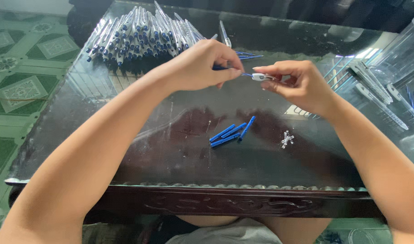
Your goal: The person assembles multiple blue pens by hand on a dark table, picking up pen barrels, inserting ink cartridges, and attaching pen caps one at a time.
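Four blue refills (232,132) on glass table (180,153); left hand (199,67), right hand (297,83) fingers pinch pen parts.

Both bare forearms are reaching in from the near edge of the surface and converging towards its far middle. The left hand (199,68) is hovering with its back turned upward, the wrist bent slightly down, and its thumb and fingertips are pinching together. The right hand (297,83) is facing it, nearly touching, fingers curling inward and thumb and forefinger closing in a fine pinch.
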